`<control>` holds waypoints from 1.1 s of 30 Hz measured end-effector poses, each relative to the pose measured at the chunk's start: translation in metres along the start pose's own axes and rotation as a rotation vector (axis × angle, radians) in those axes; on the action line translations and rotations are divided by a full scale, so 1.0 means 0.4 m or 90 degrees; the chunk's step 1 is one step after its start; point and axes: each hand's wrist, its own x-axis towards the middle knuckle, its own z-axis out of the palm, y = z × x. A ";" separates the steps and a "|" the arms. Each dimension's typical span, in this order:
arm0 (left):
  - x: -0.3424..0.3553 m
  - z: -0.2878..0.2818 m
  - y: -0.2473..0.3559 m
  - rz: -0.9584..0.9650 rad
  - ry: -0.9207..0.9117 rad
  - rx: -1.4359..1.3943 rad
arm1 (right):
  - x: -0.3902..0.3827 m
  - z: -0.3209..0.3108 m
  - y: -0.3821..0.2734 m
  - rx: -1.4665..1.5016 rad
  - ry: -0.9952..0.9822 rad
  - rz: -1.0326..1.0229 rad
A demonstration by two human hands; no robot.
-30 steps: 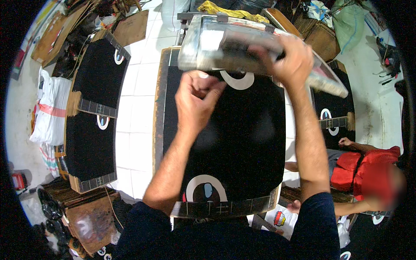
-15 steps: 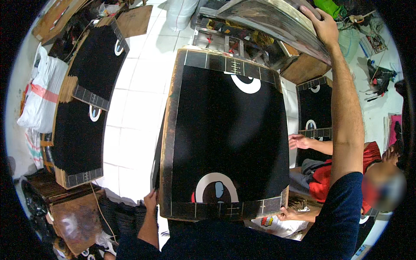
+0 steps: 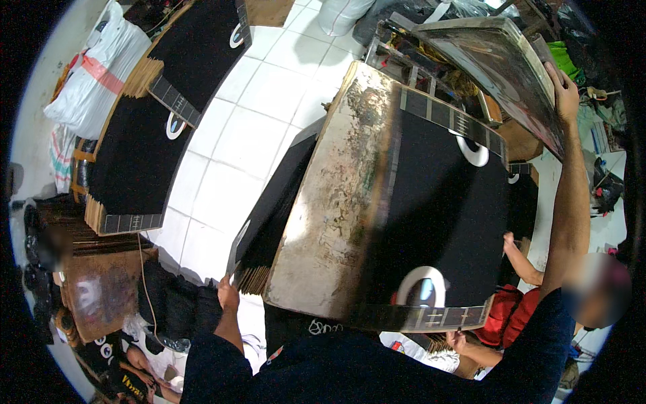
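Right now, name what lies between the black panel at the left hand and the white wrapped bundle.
From the black panel outward, the head view shows white floor tiles, then black-covered boards.

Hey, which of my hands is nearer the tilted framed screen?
Right. Your right hand holds the framed screen by its right edge; your left hand is well away from it, at lower left by a black panel.

We count one frame (image 3: 501,84), two hands of our own — left hand (image 3: 229,295) and right hand (image 3: 566,93) — plus two of a co-worker (image 3: 501,315) in red. We see one middle panel (image 3: 437,222) with two eye prints (image 3: 422,289), two black stacks (image 3: 138,161) at left, one white bale (image 3: 118,50).
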 end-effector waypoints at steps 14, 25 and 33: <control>0.556 -0.400 0.705 0.279 0.287 -0.360 | -0.064 -0.024 -0.110 -0.051 -0.026 0.019; 0.134 -0.841 1.108 0.618 0.524 -0.230 | -0.179 -0.008 -0.153 -0.091 0.007 -0.046; -0.400 -0.453 1.249 0.908 -0.041 -0.163 | -0.195 -0.017 -0.173 -0.069 0.018 -0.064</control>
